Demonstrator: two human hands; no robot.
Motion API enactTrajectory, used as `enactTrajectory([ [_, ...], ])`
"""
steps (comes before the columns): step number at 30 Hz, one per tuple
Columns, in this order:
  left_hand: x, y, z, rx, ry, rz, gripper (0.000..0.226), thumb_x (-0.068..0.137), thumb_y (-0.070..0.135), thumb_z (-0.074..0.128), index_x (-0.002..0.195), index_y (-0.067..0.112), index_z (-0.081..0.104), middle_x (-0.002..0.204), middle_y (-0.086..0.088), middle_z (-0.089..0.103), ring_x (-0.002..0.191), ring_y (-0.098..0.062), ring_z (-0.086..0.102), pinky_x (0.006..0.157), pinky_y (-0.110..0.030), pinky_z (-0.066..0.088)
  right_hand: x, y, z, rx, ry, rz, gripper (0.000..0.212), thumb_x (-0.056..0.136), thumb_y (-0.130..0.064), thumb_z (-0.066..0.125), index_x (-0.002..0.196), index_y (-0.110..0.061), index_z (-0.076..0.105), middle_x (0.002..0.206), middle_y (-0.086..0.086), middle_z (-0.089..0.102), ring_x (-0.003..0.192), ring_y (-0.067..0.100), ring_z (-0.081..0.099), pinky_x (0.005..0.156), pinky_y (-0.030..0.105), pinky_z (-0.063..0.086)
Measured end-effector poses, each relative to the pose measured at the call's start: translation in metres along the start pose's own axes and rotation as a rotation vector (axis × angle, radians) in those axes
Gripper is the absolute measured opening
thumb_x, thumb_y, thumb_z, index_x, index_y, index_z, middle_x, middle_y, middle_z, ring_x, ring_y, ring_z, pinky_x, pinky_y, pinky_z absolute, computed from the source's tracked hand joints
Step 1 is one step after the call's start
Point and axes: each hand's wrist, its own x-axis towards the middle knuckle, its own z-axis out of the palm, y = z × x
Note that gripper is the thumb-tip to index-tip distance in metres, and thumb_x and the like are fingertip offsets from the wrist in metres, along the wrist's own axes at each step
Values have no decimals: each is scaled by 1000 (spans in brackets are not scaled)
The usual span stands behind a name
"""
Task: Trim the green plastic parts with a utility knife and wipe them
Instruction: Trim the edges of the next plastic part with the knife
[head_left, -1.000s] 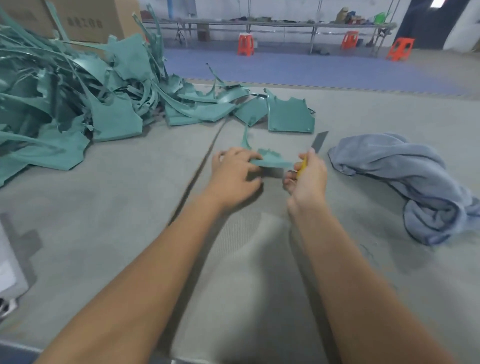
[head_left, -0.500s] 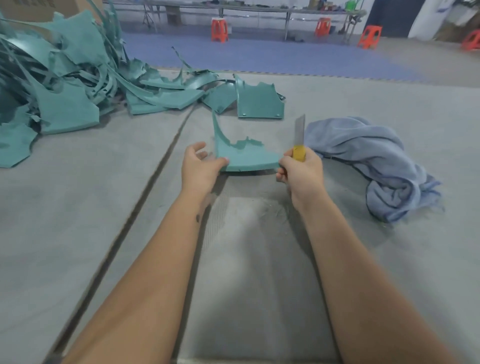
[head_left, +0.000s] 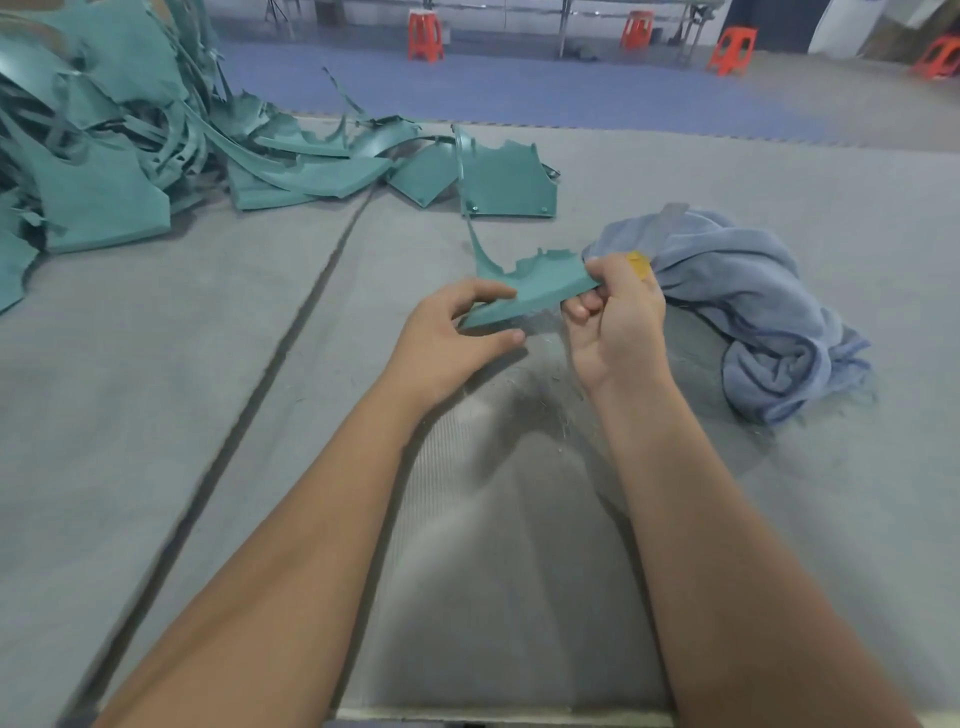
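Two bare hands work over the grey bench (head_left: 156, 364), sharing one green plastic part (head_left: 524, 288) held just above its surface. The left hand (head_left: 447, 340) has its grip on the part's near left end, thumb below and fingers curled over the top edge. The right hand (head_left: 615, 317) pinches the part's right end with its fingers while also curled round one utility knife (head_left: 657, 236); the yellow handle shows above the knuckles and the blurred grey blade points up and away. One crumpled blue cloth (head_left: 753, 306) lies on the bench just beyond and to the right of the right hand. One flat green panel (head_left: 506, 182) lies apart at the far middle of the bench, beside a large heap of green offcuts (head_left: 130, 140) too tangled to count. Four orange stools (head_left: 426, 34) stand on the floor in the background.
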Motion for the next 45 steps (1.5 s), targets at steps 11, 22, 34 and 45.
enactTrajectory([
  [11, 4, -2, 5, 88, 133, 25, 22, 88, 7, 66, 95, 26, 75, 92, 13, 73, 89, 1, 67, 87, -18, 51, -5, -6, -1, 1, 55, -26, 36, 83, 12, 43, 65, -16, 31, 47, -6, 31, 40, 8, 25, 38, 21, 24],
  [22, -3, 24, 3, -591, 30, -294, 47, 101, 50, 30, 133, 21, 50, 127, -13, 61, 111, -28, 64, 99, -40, 50, -11, -6, 16, -406, -392, -81, 6, 88, -15, 55, 91, -18, 51, 62, -2, 37, 48, 9, 31, 45, 20, 29],
  [34, 7, 12, -34, -660, 205, -239, 46, 96, 59, 37, 119, 28, 61, 119, -7, 67, 99, -33, 69, 76, -49, 58, -21, 27, 13, -804, -462, 31, 22, 101, -25, 48, 89, -19, 65, 52, -19, 50, 51, 5, 42, 51, 17, 34],
  [45, 20, -4, -36, -393, 186, -467, 10, 97, 9, 54, 93, 16, 61, 94, -5, 67, 79, -18, 68, 51, -27, 56, -17, 28, -3, -896, -183, -103, 20, 99, -20, 50, 79, -18, 52, 56, 0, 57, 42, 11, 42, 44, 25, 35],
])
